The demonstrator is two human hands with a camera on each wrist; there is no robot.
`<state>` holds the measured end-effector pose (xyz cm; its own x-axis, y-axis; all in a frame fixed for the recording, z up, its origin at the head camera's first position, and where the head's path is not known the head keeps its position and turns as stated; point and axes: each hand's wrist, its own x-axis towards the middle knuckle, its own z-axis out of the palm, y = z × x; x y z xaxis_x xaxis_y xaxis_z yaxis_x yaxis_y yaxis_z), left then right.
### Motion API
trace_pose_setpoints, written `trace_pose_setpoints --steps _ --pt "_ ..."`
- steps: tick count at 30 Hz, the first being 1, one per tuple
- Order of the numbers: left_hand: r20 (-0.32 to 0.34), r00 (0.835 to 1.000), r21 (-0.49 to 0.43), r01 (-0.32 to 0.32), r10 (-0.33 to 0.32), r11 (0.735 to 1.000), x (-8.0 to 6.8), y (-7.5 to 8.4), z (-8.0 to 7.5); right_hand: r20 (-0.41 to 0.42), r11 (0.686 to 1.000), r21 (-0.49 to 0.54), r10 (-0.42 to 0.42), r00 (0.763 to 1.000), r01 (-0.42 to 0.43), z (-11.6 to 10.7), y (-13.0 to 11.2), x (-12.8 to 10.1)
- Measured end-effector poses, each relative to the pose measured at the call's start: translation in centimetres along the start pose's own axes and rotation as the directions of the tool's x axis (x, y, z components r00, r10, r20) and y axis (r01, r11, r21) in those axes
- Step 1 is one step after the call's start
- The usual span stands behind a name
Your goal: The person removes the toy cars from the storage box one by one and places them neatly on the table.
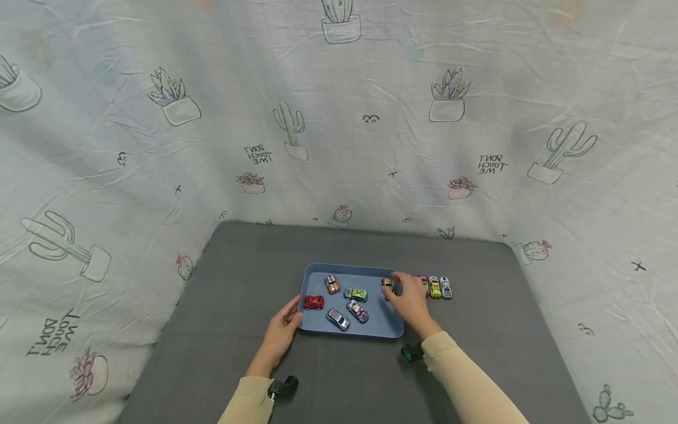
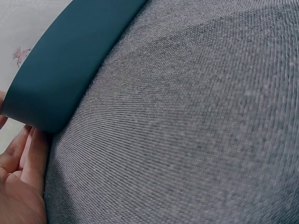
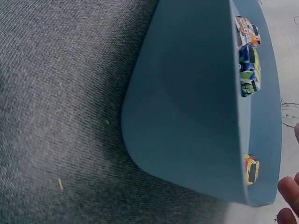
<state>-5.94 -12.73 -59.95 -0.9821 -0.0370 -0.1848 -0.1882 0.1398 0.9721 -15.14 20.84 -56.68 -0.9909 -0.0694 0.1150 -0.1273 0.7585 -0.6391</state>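
Observation:
A blue tray (image 1: 344,267) lies on the grey table and holds several toy cars: red (image 1: 313,302), orange (image 1: 332,284), green (image 1: 355,294), purple (image 1: 357,311), silver (image 1: 338,319). A yellow car (image 1: 388,284) sits at the tray's right edge. My left hand (image 1: 286,327) rests with straight fingers (image 2: 25,156) against the tray's (image 2: 60,70) near left corner. My right hand (image 1: 409,299) hovers over the right rim beside the yellow car (image 3: 251,169). Its fingertips (image 3: 287,190) stay apart from that car and hold nothing. The right wrist view also shows the tray (image 3: 187,116) and the green car (image 3: 249,70).
Three more cars, pink (image 1: 424,284), yellow (image 1: 434,287) and white (image 1: 446,287), line up on the grey table (image 1: 238,282) just right of the tray. Cactus-print cloth (image 1: 371,118) hangs behind and on both sides of the table.

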Motion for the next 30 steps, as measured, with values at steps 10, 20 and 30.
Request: trace_pose_setpoints --steps 10,20,30 --pt "-0.024 1.0 -0.014 0.006 -0.007 1.0 0.2 -0.7 0.1 0.049 0.99 -0.139 0.043 0.998 -0.036 0.5 -0.5 -0.1" --pt "-0.015 1.0 -0.003 -0.005 0.005 1.0 0.0 -0.1 0.1 0.063 0.983 -0.184 0.025 0.998 -0.013 1.3 -0.4 -0.5" --pt "-0.01 1.0 0.002 -0.011 0.011 1.0 0.1 -0.1 0.1 0.069 0.995 -0.057 0.089 0.994 -0.085 1.3 -0.4 -0.5"
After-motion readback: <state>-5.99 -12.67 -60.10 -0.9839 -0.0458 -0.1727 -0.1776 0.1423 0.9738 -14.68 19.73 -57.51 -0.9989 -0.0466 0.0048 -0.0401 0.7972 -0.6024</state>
